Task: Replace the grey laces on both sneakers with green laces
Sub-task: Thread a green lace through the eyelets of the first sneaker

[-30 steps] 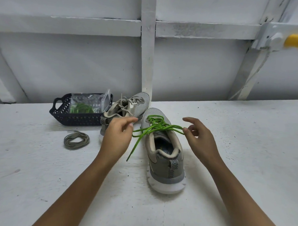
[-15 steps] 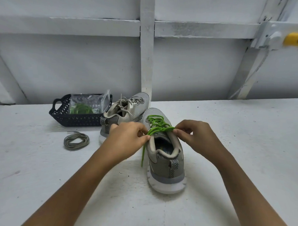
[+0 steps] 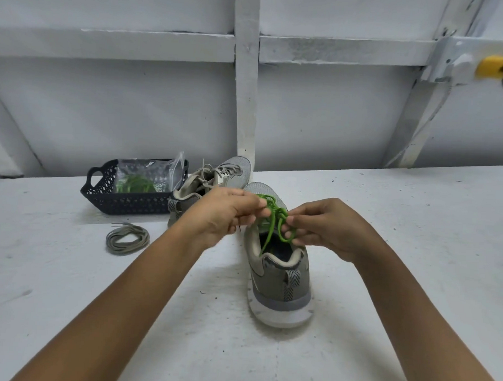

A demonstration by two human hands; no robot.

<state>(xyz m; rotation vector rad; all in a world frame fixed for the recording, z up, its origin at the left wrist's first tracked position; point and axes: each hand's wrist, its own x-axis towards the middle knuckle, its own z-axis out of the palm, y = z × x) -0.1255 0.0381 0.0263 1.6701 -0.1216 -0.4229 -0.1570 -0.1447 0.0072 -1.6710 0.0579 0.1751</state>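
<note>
both hands met over the tongue of the near sneaker (image 3: 281,275). the left hand (image 3: 229,215) pinched a strand of the green lace (image 3: 275,217) between thumb and fingertips, and the right hand (image 3: 326,228) pinched a small loop of the same lace just to its right. one loose end hung down into the shoe's opening. that sneaker stood on the worktop (image 3: 414,255), heel nearest. the far sneaker (image 3: 216,177), just left and behind, carried its grey lace. another grey lace (image 3: 128,238) lay coiled at left, near a dark basket (image 3: 106,195) holding a clear bag (image 3: 141,179) with more green lace.

it looked like a bow was being tied. the loop was held only by fingertips, so a sideways pull could slip it free and leave the knot slack. neither hand braced the shoe, so a hard tug could skid or tip it. the hanging end could also get drawn into the knot and jam it.
</note>
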